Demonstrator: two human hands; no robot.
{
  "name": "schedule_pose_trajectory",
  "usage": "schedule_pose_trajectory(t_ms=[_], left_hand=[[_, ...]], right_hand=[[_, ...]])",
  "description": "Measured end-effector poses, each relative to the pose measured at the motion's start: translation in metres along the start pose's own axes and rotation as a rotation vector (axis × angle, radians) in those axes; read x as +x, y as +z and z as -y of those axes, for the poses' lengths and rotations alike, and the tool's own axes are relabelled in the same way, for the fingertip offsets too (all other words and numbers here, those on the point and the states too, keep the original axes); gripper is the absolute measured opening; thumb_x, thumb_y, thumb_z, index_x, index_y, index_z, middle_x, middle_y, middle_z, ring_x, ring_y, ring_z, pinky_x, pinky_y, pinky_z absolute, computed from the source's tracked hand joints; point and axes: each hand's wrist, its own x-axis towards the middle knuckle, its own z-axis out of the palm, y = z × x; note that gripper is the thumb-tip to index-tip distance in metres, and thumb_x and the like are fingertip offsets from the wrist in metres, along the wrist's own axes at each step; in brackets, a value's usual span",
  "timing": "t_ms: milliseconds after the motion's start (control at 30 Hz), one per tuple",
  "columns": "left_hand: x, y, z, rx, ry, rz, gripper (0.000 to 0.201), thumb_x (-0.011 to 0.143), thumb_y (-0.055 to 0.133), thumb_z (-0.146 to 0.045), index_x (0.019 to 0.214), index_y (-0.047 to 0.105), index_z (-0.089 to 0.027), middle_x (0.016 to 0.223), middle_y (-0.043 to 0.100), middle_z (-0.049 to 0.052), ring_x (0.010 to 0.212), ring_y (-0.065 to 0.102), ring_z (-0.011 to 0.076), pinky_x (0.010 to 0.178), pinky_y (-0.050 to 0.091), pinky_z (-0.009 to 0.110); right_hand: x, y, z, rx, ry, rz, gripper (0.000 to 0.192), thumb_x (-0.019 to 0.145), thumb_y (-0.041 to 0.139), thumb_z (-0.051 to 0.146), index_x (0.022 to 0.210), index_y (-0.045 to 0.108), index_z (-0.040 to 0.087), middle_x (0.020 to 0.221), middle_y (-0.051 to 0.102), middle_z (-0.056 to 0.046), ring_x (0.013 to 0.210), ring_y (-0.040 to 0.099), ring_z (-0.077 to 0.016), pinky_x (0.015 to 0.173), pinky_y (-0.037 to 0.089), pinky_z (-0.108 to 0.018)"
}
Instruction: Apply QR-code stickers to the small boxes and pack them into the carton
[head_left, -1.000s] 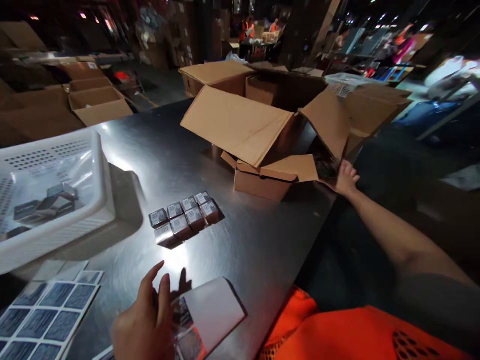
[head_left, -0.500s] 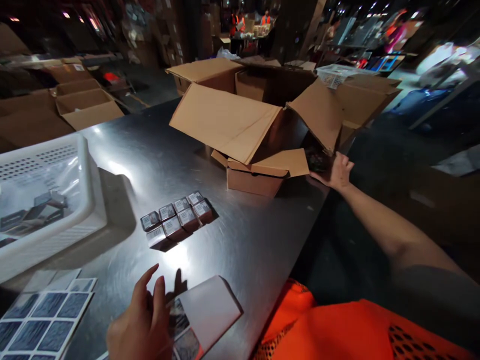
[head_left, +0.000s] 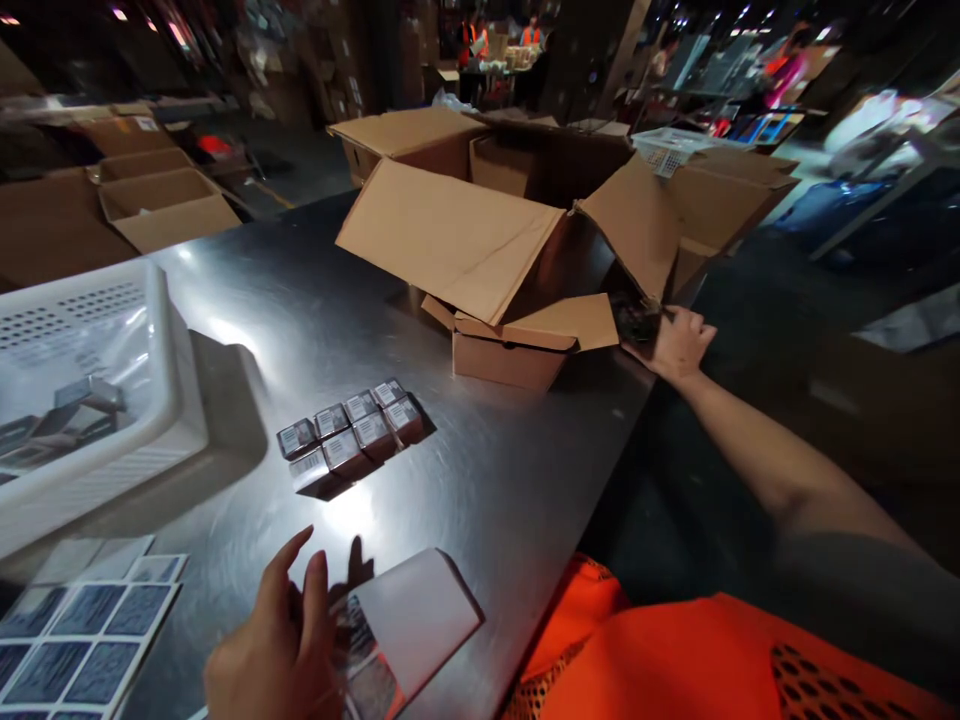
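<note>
My left hand [head_left: 277, 635] is above the near edge of the steel table, its fingers raised and apart with nothing between them. Beside it lies a white sheet or card [head_left: 424, 615] with dark and orange printed patches on its left part. My right hand [head_left: 681, 345] is out at the table's right edge, below a carton flap. Its fingers curl by a dark object [head_left: 634, 318] in shadow, whose kind I cannot make out. Between the hands, several small boxes with printed labels [head_left: 352, 435] stand in two rows. An open small brown carton [head_left: 504, 362] stands behind them.
A white plastic basket [head_left: 176, 400] with small boxes and clear plastic stands left. Label sheets [head_left: 90, 640] lie in front of it. A large open carton [head_left: 450, 230] fills the table's far side. More cartons [head_left: 169, 210] stand beyond the table, and people [head_left: 531, 38] are in the background.
The view has shifted slightly, moving the basket and label sheets a little left in the picture. My right hand has turned slightly at the table's edge. The boxes stay in their rows.
</note>
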Motion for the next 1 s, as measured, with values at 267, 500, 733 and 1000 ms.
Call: schedule_pose_trajectory(t_ms=[267,500,733,1000], left_hand=[[0.0014,0.0035,0.0059,0.048,0.052,-0.013,0.046,0.096,0.053,-0.037,0.14,0.057,-0.025,0.079,0.074,0.003,0.058,0.065,0.0195,0.055,0.04,0.026],[0.0008,0.0036,0.0035,0.059,0.027,0.0,0.044,0.097,0.051,-0.036,0.14,0.057,-0.026,0.078,0.074,0.002,0.06,0.067,0.0202,0.057,0.042,0.027],[-0.001,0.0019,0.0005,0.075,0.04,-0.006,0.044,0.099,0.05,-0.039,0.14,0.056,-0.026,0.077,0.074,0.002,0.06,0.067,0.0204,0.058,0.042,0.027],[-0.0025,0.0028,0.0006,0.093,0.098,0.0,0.045,0.095,0.053,-0.031,0.14,0.056,-0.025,0.081,0.074,0.003,0.061,0.066,0.0195,0.057,0.04,0.026]], right_hand=[[-0.001,-0.0009,-0.0036,-0.021,-0.069,0.022,0.066,0.085,0.063,0.058,0.131,0.063,0.011,0.146,0.049,-0.027,0.124,0.036,-0.0394,0.091,0.025,-0.045],[-0.0021,-0.001,-0.004,-0.025,-0.076,0.006,0.074,0.084,0.061,0.061,0.137,0.058,0.009,0.148,0.047,-0.027,0.124,0.036,-0.0386,0.092,0.025,-0.045],[-0.0018,-0.0015,-0.0032,-0.013,-0.082,0.01,0.07,0.085,0.062,0.059,0.136,0.059,0.01,0.147,0.046,-0.028,0.124,0.035,-0.0394,0.091,0.024,-0.045],[0.0025,0.0045,-0.0022,-0.008,-0.058,0.019,0.083,0.086,0.058,0.063,0.144,0.047,0.004,0.143,0.048,-0.029,0.122,0.036,-0.0397,0.091,0.024,-0.045]])
